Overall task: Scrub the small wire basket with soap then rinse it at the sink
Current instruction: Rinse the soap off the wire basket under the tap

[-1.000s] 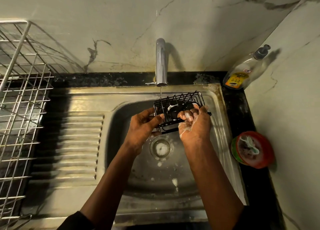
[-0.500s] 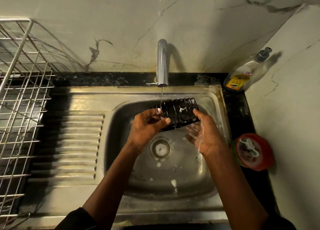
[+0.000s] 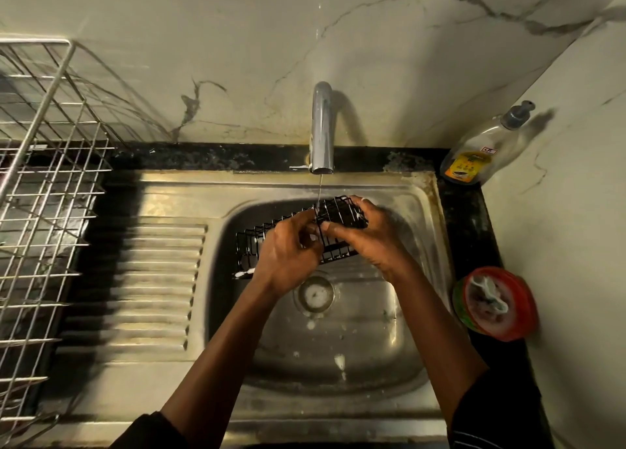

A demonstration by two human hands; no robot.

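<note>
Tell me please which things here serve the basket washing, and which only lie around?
In use: wire basket, left hand and right hand gripping it, tap running, sink.
Lying about: soap bottle, red tub, steel dish rack, all untouched.

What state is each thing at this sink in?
Tap: running, thin stream.
Wire basket: held under the stream, soap flecks on it.
Left hand: grips the basket.
Right hand: grips the basket.
Sink: wet, foam spots.
Soap bottle: pump cap on, in the corner.
Red tub: open.
</note>
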